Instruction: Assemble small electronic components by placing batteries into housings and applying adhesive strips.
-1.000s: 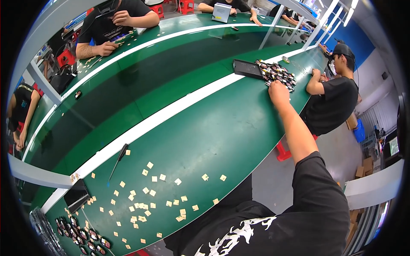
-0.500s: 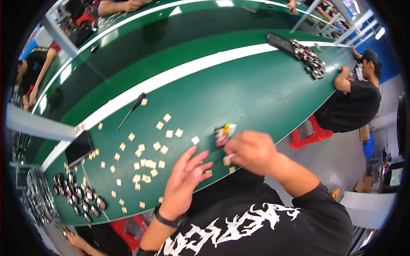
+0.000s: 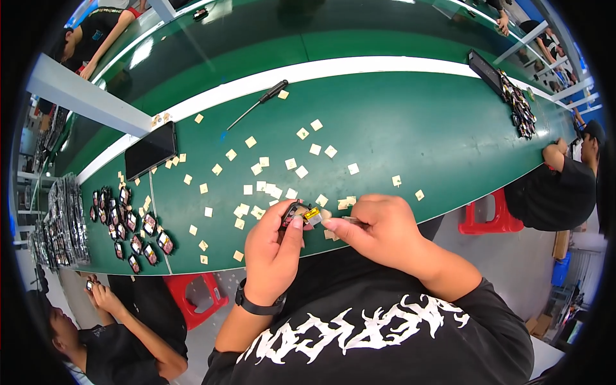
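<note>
My left hand [image 3: 273,250] is closed round a small black-framed electronic device [image 3: 292,212], its thumb pressed on the near side. From the device's right edge sticks a small silver block with a yellow label [image 3: 312,215]. My right hand [image 3: 388,228] is closed in a pinch, thumb tip right beside the block. Something thin and dark shows behind that thumb, too hidden to name. Several small cream square pads [image 3: 353,169] lie scattered on the green table [image 3: 398,102] around both hands.
Similar black devices [image 3: 136,244] sit grouped at left, beside stacked silvery packs [image 3: 67,221]. A dark tablet-like slab [image 3: 151,151] and a screwdriver [image 3: 260,108] lie farther back. A black tray [image 3: 486,72] and a device pile [image 3: 518,109] are far right. Co-workers sit on both sides.
My left hand, open before, has closed round the device, which lay on the table. My right hand has come in against the device's yellow-labelled block. The view has turned.
</note>
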`<state>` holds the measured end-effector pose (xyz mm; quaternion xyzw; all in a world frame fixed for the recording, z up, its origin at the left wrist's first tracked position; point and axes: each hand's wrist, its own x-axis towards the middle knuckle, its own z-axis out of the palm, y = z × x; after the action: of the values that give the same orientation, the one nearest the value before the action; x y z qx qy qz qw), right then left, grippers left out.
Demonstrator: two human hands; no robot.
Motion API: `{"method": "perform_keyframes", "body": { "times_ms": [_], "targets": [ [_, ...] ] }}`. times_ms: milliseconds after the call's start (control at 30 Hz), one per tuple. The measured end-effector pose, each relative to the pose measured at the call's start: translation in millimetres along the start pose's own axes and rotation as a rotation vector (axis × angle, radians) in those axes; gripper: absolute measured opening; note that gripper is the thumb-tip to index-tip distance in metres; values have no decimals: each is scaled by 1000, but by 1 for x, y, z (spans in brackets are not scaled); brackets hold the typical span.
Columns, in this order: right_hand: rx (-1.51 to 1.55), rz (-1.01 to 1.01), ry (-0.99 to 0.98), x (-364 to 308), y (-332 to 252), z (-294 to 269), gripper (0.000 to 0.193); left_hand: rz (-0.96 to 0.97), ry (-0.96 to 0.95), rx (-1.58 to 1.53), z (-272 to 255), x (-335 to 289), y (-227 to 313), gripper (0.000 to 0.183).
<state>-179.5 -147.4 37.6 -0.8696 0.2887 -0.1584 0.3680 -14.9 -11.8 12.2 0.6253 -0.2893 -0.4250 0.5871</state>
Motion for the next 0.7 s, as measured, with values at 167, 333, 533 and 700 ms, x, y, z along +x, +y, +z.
{"method": "perform_keyframes", "body": {
  "times_ms": [167, 333, 533, 700],
  "targets": [
    [184, -62, 150, 0, -5, 8, 16, 54, 34, 134, 3, -1, -1, 21],
    [194, -26, -6, -2, -9, 5, 8, 71, 25, 171, 4, -1, -1, 20],
    [118, -23, -54, 3, -3, 13, 9, 181, -14, 340, 2, 1, -2, 21],
    [126, -48, -36, 6, 1, 17, 8, 245, -38, 371, -3, 4, -5, 23]
  ]
}}
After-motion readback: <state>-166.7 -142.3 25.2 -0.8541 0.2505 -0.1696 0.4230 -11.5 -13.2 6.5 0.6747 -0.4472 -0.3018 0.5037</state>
